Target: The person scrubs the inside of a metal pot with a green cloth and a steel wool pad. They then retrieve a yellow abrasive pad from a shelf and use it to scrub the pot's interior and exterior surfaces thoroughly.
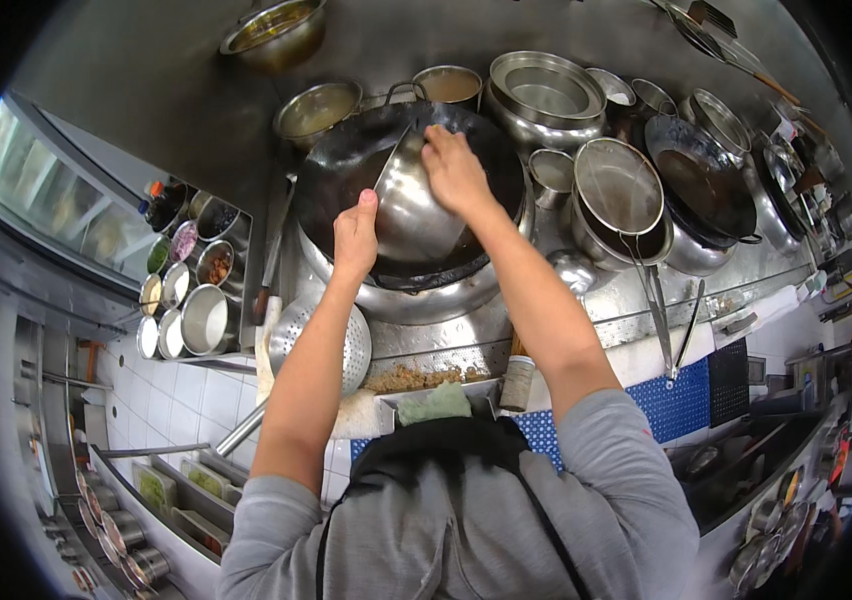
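Observation:
A shiny metal bowl (pixel 414 217) is tipped steeply inside a large black wok (pixel 336 161). My left hand (pixel 356 236) grips the bowl near its rim, thumb up along the edge. On the bowl's other side, my right hand (pixel 457 171) has its fingers bent against the metal near the upper end. Whatever the bowl contains cannot be made out. The wok sits on a round steel burner ring (pixel 426 300), and its bottom is partly hidden by the bowl and my hands.
Right of the wok are a mesh strainer (pixel 618 186) over a pot, a ladle (pixel 572 271) and a smaller wok (pixel 703 176). A perforated skimmer (pixel 354 349) lies front left, near food scraps (pixel 414 377) and a green cloth (pixel 435 403). Ingredient tins (pixel 205 319) stand at left.

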Demonstrator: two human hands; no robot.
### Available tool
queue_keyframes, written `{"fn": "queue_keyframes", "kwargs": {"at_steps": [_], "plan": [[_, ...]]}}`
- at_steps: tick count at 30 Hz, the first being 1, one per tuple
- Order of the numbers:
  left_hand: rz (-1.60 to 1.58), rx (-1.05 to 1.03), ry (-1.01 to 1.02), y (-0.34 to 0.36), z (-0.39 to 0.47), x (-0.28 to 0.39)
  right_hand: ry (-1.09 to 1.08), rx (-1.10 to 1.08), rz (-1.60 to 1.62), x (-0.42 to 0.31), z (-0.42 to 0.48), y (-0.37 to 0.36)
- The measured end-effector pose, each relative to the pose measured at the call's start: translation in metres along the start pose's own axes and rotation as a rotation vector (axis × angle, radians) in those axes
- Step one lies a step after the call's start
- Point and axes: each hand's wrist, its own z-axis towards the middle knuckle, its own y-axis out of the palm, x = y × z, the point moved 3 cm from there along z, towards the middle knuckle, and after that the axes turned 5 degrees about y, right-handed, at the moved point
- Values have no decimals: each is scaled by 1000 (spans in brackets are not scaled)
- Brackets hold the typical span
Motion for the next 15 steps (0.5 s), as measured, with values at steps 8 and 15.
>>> {"fn": "queue_keyframes", "kwargs": {"at_steps": [8, 15], "plan": [[-101, -7, -99, -12, -2, -21, -137, -39, -149, -46, -34, 12], [-124, 0, -58, -11, -4, -22, -292, 127, -329, -66, -82, 23]]}}
